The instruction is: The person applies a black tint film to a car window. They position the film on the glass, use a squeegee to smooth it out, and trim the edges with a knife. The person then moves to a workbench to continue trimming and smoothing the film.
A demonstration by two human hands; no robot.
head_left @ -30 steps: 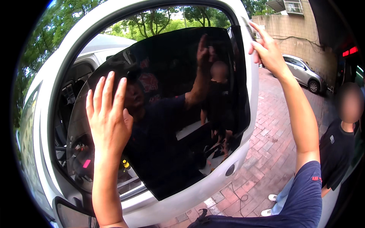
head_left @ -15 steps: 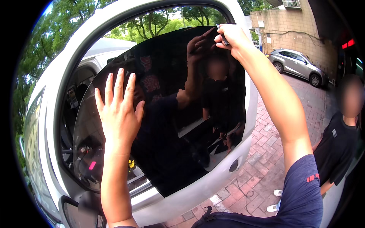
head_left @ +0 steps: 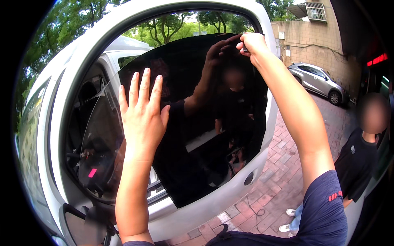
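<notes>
A sheet of dark window film (head_left: 197,135) covers most of the glass of a white car door (head_left: 213,217). My left hand (head_left: 143,112) lies flat on the left part of the film, fingers spread. At the film's upper right corner, close to the black window seal (head_left: 256,22), my right hand (head_left: 255,44) is closed round a small black-handled cutter knife (head_left: 245,48). Its blade is hardly visible now. Left of the film, a strip of clear glass (head_left: 96,139) shows the car's inside. The dark surface reflects my arm and people.
A side mirror (head_left: 80,227) juts out at the lower left. On the right stands a person in a black T-shirt (head_left: 355,158), near my elbow. A thin cable (head_left: 255,211) lies on the brick paving (head_left: 273,172). A silver car (head_left: 318,80) is parked behind.
My left hand has slid a little right and up across the film. The view has shifted slightly; my right hand stays near the same corner, its knife tip less visible.
</notes>
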